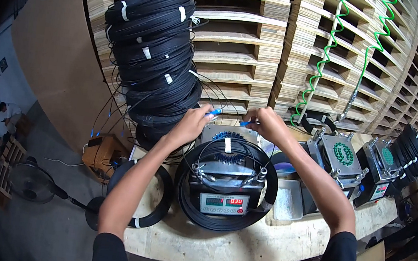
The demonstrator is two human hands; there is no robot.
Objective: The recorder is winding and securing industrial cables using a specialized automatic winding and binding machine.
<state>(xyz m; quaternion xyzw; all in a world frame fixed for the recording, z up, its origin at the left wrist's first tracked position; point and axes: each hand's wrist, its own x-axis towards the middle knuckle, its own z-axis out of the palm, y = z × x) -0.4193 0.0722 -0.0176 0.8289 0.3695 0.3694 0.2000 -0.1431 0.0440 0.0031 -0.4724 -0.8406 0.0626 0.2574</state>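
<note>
My left hand (192,124) is closed in a pinch on a small blue cable connector (215,112), above the back left of a metal machine. Opposite it, my right hand (269,124) pinches another blue connector (246,124). Between and below both hands stands the bench machine (225,196), with a lit digital display on its front. A coil of black cable (189,213) is looped round the machine, tied with a white band on top. Several blue connectors (230,135) ring the plate behind the coil's upper part. My fingertips partly hide both held connectors.
A tall stack of black cable coils (160,66) stands behind my left hand. To the right are a clear tray (289,200) and two similar machines (342,152) with green parts. Green spiral hoses (326,55) hang before wooden pallets (230,49). A fan (30,181) stands left.
</note>
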